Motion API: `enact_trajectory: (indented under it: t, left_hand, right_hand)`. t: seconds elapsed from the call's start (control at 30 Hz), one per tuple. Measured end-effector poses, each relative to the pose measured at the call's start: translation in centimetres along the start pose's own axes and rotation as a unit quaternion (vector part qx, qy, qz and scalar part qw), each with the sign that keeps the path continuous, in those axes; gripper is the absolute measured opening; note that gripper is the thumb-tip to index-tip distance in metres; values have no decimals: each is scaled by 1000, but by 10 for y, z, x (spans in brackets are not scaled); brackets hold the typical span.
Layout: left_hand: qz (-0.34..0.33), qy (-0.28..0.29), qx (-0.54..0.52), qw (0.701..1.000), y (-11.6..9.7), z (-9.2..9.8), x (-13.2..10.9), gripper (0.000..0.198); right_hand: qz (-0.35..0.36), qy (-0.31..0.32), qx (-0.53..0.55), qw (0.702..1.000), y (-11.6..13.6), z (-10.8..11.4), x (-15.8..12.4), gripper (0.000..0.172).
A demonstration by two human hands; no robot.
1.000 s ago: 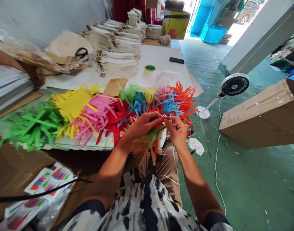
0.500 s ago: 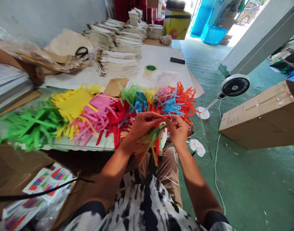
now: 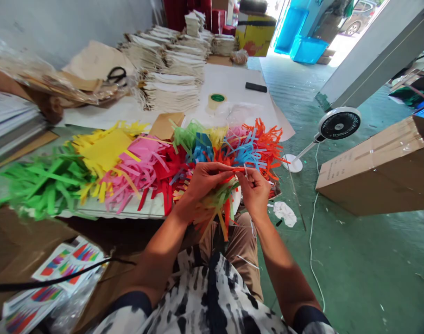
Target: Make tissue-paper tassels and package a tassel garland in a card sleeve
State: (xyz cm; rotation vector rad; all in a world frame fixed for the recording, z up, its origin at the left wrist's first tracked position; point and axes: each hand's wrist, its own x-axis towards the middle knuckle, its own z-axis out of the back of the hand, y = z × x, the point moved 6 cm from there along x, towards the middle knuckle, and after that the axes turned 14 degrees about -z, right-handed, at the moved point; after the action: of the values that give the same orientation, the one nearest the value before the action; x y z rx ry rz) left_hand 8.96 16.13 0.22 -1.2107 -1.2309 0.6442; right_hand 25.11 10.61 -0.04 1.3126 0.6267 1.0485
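Note:
Both hands meet over my lap at the table's front edge, pinching an orange paper tassel (image 3: 237, 169) whose rolled top runs between the fingertips. My left hand (image 3: 209, 182) is closed on its left end, with green and orange fringe strips hanging below. On the other end, my right hand (image 3: 256, 188) is closed too, and a thin white strip (image 3: 246, 171) sticks up by its fingertips. Just beyond lie fringed tissue-paper bundles: green (image 3: 47, 181), yellow (image 3: 107, 150), pink (image 3: 142, 157), red (image 3: 168, 167), blue (image 3: 202, 149) and orange (image 3: 267, 144).
Stacks of white corded bundles (image 3: 173, 90), a tape roll (image 3: 217, 100), a black oblong object (image 3: 256, 87) and scissors (image 3: 117, 75) lie farther back. To the right stand a fan (image 3: 339, 124) and a cardboard box (image 3: 375, 167). Printed cards (image 3: 67, 269) sit lower left.
The hands stay almost in place on the orange tassel. My right hand has shifted very slightly, and the white strip at its fingers has moved a little.

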Motion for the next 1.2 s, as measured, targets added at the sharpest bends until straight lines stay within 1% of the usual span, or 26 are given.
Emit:
enact_trajectory:
  t: [0.1, 0.3, 0.4, 0.5, 0.7, 0.8, 0.93, 1.13, 1.2]
  left_hand:
    - [11, -3, -6, 1000, 1, 0, -1, 28]
    - [9, -5, -6, 1000, 2, 1, 0, 27]
    - [-5, -14, 10, 1000, 3, 5, 2, 25]
    - [-15, 0, 16, 1000, 4, 5, 4, 23]
    - [5, 17, -9, 1000, 5, -2, 2, 28]
    - [8, 13, -7, 1000, 7, -1, 1, 28]
    - [-5, 5, 3, 1000, 8, 1, 1, 28]
    - [-11, -14, 25, 1000, 2, 2, -1, 23]
    - [-10, -5, 16, 1000, -2, 1, -1, 22]
  right_hand:
    - [8, -2, -3, 1000, 0, 0, 0, 19]
    - [14, -9, -11, 1000, -2, -2, 0, 21]
    - [6, 4, -9, 1000, -4, -4, 0, 23]
    - [-1, 15, 0, 1000, -5, -4, -1, 23]
    - [8, 5, 7, 1000, 1, -3, -1, 19]
    - [13, 3, -4, 1000, 2, -3, 0, 18]
    - [17, -6, -23, 1000, 0, -3, 0, 21]
    - [8, 1, -36, 999, -3, -4, 0, 24]
    - [-2, 10, -47, 999, -5, -5, 0, 26]
